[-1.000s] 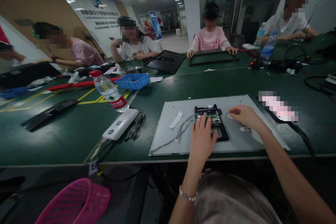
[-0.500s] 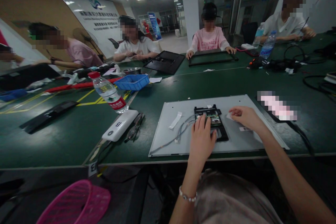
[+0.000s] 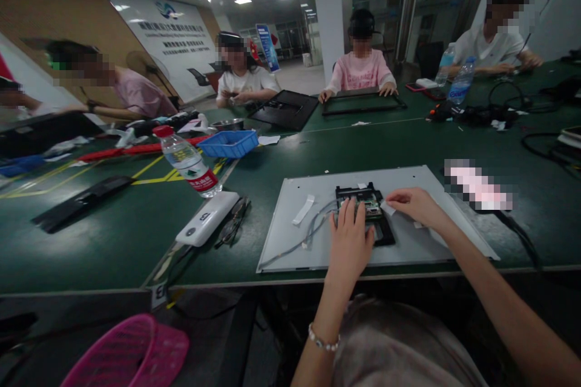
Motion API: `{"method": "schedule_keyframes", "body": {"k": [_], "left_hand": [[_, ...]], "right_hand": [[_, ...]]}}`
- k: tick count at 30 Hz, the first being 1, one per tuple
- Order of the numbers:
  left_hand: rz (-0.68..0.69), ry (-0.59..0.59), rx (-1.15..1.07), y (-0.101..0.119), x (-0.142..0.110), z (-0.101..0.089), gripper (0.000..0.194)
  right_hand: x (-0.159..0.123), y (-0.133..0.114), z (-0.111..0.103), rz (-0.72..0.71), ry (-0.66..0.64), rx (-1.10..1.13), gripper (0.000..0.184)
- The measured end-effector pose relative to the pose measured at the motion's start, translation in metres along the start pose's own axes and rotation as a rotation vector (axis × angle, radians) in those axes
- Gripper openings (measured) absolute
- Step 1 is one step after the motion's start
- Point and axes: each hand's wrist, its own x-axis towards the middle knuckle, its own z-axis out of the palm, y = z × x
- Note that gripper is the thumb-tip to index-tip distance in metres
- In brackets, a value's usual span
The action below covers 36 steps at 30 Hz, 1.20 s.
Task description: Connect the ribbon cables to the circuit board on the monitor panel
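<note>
A flat grey-white metal panel (image 3: pixel 290 199) lies on the table in front of me. On its middle sits a black plastic frame (image 3: pixel 388 234) with a small green circuit board (image 3: pixel 374 208) in it. My left hand (image 3: pixel 349 236) rests over the frame's left part, fingers stretched and slightly apart, hiding some of it. A grey cable (image 3: pixel 313 233) runs left from beneath those fingers across the panel. At the frame's right edge, my right hand (image 3: pixel 415 207) pinches a small white piece of tape (image 3: pixel 388 208). Another white strip (image 3: pixel 303 210) lies on the panel's left side.
Left of the panel are a white power bank (image 3: pixel 206 217), glasses (image 3: pixel 233 224), a water bottle (image 3: pixel 190 163) and a blue tray (image 3: pixel 230 143). A phone (image 3: pixel 476 184) with a cable lies right. Several people sit around the table. A pink basket (image 3: pixel 136 351) stands below the edge.
My right hand has moved left with the tape, bringing it to the right edge of the black frame. My left hand has stayed almost in place.
</note>
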Motion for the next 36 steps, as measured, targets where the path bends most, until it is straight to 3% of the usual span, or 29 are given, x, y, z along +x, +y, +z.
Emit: {"method": "schedule_keyframes", "body": {"k": [9, 30, 33, 36], "left_hand": [[0.165, -0.013, -0.048, 0.017, 0.010, -0.003, 0.041], [0.145, -0.022, -0.097, 0.022, 0.011, 0.005, 0.034], [0.158, -0.017, -0.106, 0.018, 0.012, 0.000, 0.037], [0.122, -0.001, -0.113, 0.001, 0.019, -0.013, 0.036]], "right_hand": [[0.002, -0.006, 0.005, -0.026, -0.016, 0.000, 0.018], [-0.008, -0.018, 0.005, -0.111, 0.016, -0.069, 0.020], [-0.007, -0.015, 0.003, -0.119, 0.065, -0.089, 0.023], [-0.006, -0.012, 0.001, -0.123, 0.108, -0.121, 0.024]]}}
